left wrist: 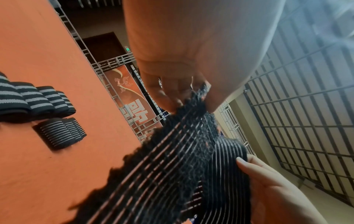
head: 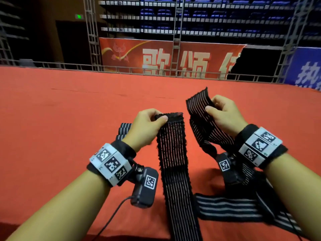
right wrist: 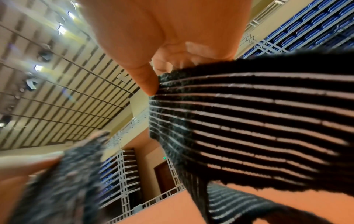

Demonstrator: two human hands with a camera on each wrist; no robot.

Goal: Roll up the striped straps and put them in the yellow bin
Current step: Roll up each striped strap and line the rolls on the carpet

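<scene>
Striped strap [head: 175, 153] hangs, seemingly, over red tabletop [head: 69, 105].

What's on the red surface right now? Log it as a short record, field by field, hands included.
surface: red cloth-covered table
left hand: pinches the folded end of a thin-striped strap
right hand: pinches a thin-striped strap piece, held up off the table
rolled straps: a row lying on the table, left of the left hand
wide-striped strap: unrolled, flat near the right forearm
yellow bin: not in view
</scene>
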